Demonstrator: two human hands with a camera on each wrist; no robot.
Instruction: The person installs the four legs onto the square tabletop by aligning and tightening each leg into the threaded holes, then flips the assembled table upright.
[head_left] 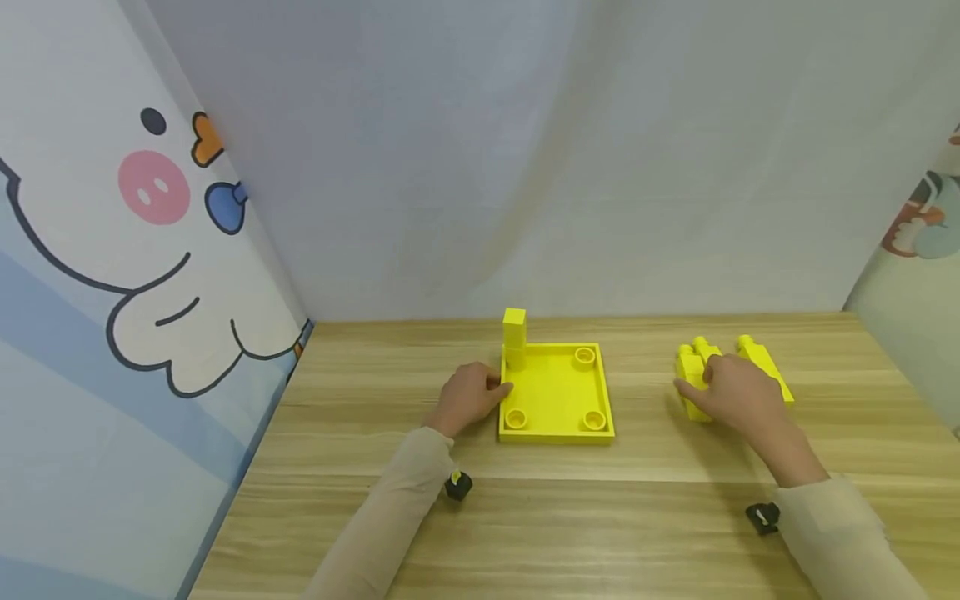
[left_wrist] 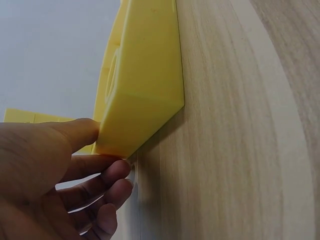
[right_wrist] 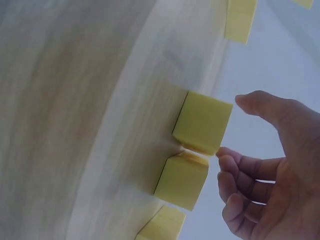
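Observation:
A square yellow tray (head_left: 553, 392) with raised walls lies on the table, round sockets showing at three corners. At its back left corner a yellow square post (head_left: 514, 332) stands upright. My left hand (head_left: 465, 398) pinches the tray's left wall, thumb (left_wrist: 82, 132) on the inside and fingers beneath the outer edge. Three more posts with round pegs lie to the right. Over them is my right hand (head_left: 742, 396), its thumb apart from the leftmost post (right_wrist: 202, 122). Its fingertips (right_wrist: 226, 152) are right by the gap before the middle post (right_wrist: 182, 180). The rightmost post (head_left: 767, 367) lies beyond the hand.
The wood-grain table (head_left: 600, 533) ends at a pale grey curtain (head_left: 570, 167) behind. A cartoon-printed panel (head_left: 112, 250) stands along the left side, and another printed panel (head_left: 922, 292) is at the right. Black wrist devices (head_left: 458, 485) sit by both sleeves.

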